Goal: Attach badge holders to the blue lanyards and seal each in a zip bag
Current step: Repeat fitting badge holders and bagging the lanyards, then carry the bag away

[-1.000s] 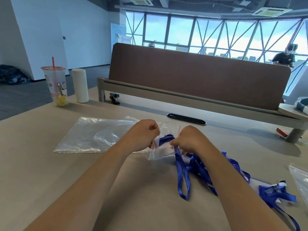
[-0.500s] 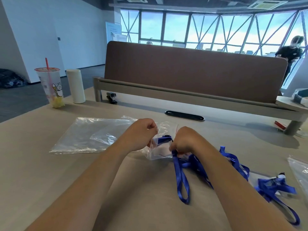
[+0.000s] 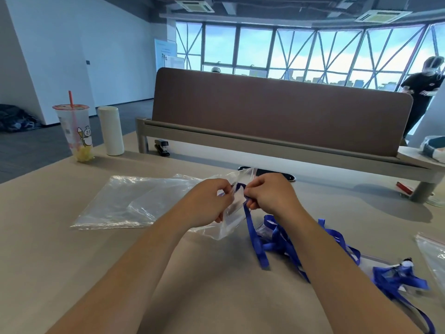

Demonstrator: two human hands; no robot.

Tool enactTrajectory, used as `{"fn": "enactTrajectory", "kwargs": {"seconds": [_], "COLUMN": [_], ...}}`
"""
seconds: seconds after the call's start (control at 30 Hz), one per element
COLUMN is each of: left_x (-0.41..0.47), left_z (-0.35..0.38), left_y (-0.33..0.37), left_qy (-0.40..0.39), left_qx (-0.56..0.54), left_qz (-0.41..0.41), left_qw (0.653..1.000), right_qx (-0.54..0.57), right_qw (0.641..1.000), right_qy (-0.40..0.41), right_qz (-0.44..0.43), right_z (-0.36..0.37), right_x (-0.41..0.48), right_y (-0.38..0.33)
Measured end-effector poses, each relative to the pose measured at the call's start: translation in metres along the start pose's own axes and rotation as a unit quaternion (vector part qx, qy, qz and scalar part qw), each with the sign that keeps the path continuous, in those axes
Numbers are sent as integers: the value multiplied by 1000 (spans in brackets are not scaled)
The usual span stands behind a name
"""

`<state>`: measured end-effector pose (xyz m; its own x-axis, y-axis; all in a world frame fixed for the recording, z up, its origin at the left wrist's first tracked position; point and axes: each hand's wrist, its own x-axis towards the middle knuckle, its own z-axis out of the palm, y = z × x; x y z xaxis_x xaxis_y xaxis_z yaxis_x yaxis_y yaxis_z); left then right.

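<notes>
Left hand (image 3: pixel 207 201) pinching the bag (image 3: pixel 227 229) by its mouth, lifted off the table (image 3: pixel 72 261). Right hand (image 3: pixel 271 195) pinching the lanyard (image 3: pixel 252 232) just beside that mouth, knuckles almost meeting. Only the strap's far end tucked in; the rest trailing near and right, down to the tangle (image 3: pixel 281 243). Probably feeding leftward into the bag next. Spare bags (image 3: pixel 134 201) flat at left. No holder discernible.

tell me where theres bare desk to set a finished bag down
Widest bare patch: the near left desk, bordered by the flat clear bags and the left forearm. Another lies behind the blue lanyards, up to the desk leg. A strip runs between the drink cup and the clear bags. Crowded: near right, with lanyards and a spare zip bag.
</notes>
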<state>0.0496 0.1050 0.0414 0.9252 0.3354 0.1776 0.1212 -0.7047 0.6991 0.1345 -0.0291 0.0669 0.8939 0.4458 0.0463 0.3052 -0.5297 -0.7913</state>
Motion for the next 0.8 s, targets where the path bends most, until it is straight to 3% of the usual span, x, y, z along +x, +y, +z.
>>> {"fn": "enactTrajectory", "kwargs": {"seconds": [0.1,0.23,0.33,0.43,0.5,0.6,0.8], "left_x": [-2,3,7,6,3,-3,-32], "left_z": [1,-3,-11,-20,-25,-28,-32], "left_y": [4,3,5,9,12,14,12], "left_qy": [-2,9,5,-14,-36,-70,-87], "left_qx": [-15,-12,-22,-16,-12,12,119], "left_qz": [12,-10,-27,-41,-41,-40,-18], "left_qw": [1000,1000,999,999,998,997,989], "right_qx": [-3,-109,-92,-177,-224,-204,-185], "right_qw": [1000,991,994,979,969,970,965], "right_qy": [-23,-80,-38,91,83,43,75], "right_qz": [-5,-21,-34,-48,-55,-127,-168], "right_z": [9,8,-8,-15,-10,3,12], "right_x": [2,2,2,9,9,2,-16], "right_y": [3,-1,-2,9,17,24,19]}}
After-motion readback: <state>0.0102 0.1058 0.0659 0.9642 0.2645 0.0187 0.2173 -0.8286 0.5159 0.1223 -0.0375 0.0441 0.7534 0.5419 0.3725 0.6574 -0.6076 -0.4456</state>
